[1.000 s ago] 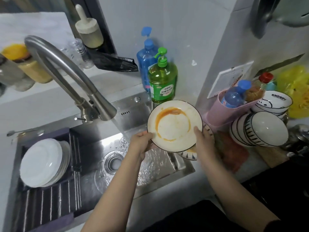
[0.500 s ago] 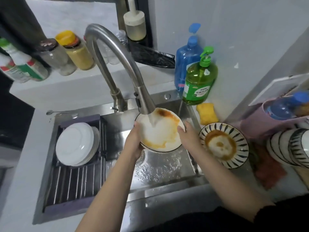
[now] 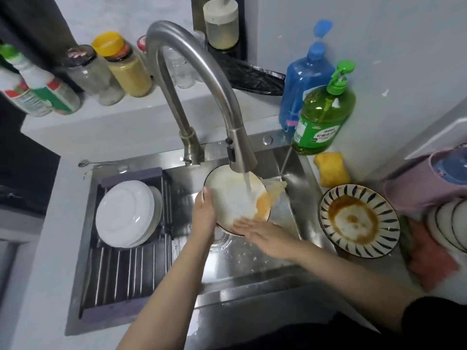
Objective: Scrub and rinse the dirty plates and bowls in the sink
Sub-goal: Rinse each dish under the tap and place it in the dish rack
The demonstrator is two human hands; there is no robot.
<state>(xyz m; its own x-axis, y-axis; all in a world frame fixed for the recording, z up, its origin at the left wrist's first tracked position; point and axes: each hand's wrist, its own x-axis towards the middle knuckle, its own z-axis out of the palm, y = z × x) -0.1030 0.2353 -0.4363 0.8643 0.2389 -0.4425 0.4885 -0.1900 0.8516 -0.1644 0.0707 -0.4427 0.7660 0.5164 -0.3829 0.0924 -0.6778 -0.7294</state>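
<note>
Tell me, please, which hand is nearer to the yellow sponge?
Right. The right hand lies flat on the plate's lower edge, nearer the yellow sponge; the left hand grips the plate's far-side rim.

A green dish-soap bottle and a blue pump bottle are being kept against the wall, with a yellow sponge lying just below them. Jars, one yellow-lidded, are being stored on the ledge behind the faucet. A pink cloth is lying at far right.
</note>
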